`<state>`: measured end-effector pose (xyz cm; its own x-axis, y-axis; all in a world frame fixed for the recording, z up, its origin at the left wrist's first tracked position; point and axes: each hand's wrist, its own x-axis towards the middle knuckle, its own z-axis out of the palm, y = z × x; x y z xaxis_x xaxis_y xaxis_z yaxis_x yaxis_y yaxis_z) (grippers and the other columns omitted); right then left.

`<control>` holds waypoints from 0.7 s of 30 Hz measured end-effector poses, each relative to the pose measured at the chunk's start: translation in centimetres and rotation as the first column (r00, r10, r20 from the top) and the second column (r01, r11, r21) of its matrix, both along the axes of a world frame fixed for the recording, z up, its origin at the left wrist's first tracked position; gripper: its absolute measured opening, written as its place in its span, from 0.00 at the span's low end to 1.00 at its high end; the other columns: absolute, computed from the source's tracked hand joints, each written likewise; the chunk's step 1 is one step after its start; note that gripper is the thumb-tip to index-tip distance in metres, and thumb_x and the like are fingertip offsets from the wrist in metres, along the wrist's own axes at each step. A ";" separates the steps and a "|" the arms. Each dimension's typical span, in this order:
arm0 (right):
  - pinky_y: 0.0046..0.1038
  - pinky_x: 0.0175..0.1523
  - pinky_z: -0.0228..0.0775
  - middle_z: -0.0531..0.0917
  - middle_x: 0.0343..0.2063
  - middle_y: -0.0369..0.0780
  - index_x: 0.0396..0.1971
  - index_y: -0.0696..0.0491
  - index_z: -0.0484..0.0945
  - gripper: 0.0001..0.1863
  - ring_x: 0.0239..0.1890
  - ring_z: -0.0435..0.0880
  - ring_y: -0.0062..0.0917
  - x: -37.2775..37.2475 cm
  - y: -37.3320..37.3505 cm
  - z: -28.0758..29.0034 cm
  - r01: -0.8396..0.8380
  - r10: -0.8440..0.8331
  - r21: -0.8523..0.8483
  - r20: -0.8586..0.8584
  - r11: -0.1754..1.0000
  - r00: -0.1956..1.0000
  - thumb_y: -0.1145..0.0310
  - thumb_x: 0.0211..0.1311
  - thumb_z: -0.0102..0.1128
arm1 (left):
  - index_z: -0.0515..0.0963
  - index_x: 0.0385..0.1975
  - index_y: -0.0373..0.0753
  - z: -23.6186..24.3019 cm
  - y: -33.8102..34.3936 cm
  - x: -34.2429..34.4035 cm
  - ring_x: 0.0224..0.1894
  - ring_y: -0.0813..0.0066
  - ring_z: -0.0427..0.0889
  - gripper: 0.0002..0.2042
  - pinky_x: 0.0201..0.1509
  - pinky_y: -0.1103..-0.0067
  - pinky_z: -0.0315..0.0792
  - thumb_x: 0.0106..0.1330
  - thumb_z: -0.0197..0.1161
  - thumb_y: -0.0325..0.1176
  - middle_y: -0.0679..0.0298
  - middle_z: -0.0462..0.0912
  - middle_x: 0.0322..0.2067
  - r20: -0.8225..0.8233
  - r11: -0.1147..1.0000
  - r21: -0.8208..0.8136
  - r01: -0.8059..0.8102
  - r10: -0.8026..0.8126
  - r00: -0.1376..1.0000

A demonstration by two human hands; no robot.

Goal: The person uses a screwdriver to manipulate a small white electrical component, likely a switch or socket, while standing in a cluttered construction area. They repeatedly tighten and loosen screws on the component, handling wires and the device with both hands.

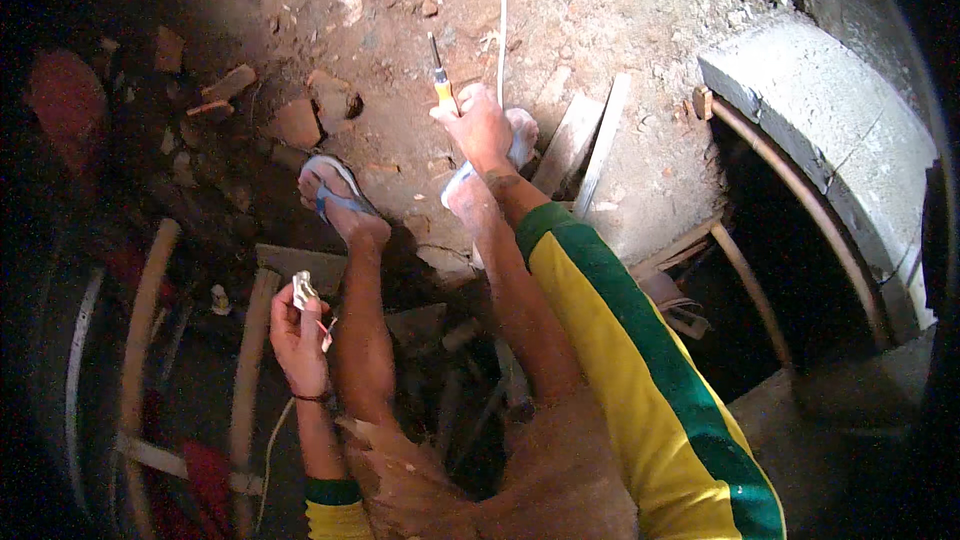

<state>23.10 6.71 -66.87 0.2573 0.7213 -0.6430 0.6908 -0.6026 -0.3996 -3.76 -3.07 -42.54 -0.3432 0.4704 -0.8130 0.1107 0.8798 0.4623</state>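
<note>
My left hand (297,340), at the lower left beside my left shin, is closed with fingers and thumb around a small pale, shiny fitting (304,288). Short wire ends (327,336), one reddish, poke out by the thumb; the fitting's exact kind is unclear. Further out, over my right foot, my right hand (480,127) grips what looks like a screwdriver with a yellow handle (445,94). Its thin shaft points away from me, tip over the dirt. A white cable (502,20) comes down from the far edge and passes behind the right hand.
Broken bricks (297,124) lie on the dirt floor (400,0). Planks (573,140) rest right of my foot. A curved concrete edge (820,120) borders a dark hollow at right. Wooden bars (150,320) stand at left. A thin pale cord (272,460) hangs by my left wrist.
</note>
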 end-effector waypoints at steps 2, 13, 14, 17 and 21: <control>0.41 0.43 0.74 0.81 0.36 0.45 0.38 0.52 0.74 0.24 0.40 0.82 0.41 -0.5 0.9 0.7 -0.155 0.156 -0.017 0.044 0.988 0.987 0.52 0.48 0.73 | 0.71 0.54 0.36 -0.3 0.0 0.0 0.30 0.86 0.73 0.16 0.31 0.88 0.65 0.69 0.59 0.33 0.67 0.79 0.34 -0.029 1.000 -0.005 -0.028 0.028 0.999; 0.47 0.39 0.73 0.81 0.29 0.52 0.38 0.54 0.70 0.13 0.35 0.81 0.51 3.2 3.6 -0.1 0.043 0.009 0.178 -0.278 0.983 0.961 0.67 0.53 0.59 | 0.72 0.53 0.38 -0.5 2.1 1.2 0.29 0.88 0.71 0.14 0.29 0.88 0.62 0.70 0.58 0.33 0.69 0.79 0.33 -0.020 0.998 -0.041 0.043 -0.044 0.999; 0.47 0.39 0.72 0.81 0.27 0.52 0.38 0.54 0.70 0.13 0.34 0.81 0.51 4.2 3.8 -0.2 0.144 -0.055 0.254 -0.327 0.956 0.943 0.68 0.54 0.58 | 0.72 0.53 0.38 -0.6 2.3 1.2 0.29 0.88 0.71 0.14 0.29 0.89 0.61 0.70 0.59 0.33 0.69 0.79 0.32 -0.021 0.997 -0.057 0.058 -0.060 0.998; 0.47 0.36 0.72 0.81 0.26 0.50 0.31 0.55 0.75 0.10 0.30 0.81 0.49 6.0 6.6 0.4 0.212 -0.215 0.254 -0.013 0.944 0.976 0.64 0.54 0.62 | 0.72 0.51 0.39 -0.5 2.1 0.4 0.30 0.89 0.71 0.13 0.29 0.89 0.60 0.69 0.59 0.34 0.70 0.79 0.32 -0.042 0.993 -0.093 0.065 -0.070 0.997; 0.42 0.40 0.71 0.81 0.28 0.50 0.27 0.55 0.81 0.12 0.34 0.80 0.46 11.4 8.3 -5.0 0.331 -0.339 0.467 -0.071 0.820 0.938 0.60 0.53 0.64 | 0.72 0.50 0.40 -1.1 3.6 1.3 0.31 0.89 0.72 0.13 0.29 0.88 0.60 0.69 0.59 0.35 0.70 0.79 0.32 -0.015 0.996 -0.073 0.053 -0.055 0.998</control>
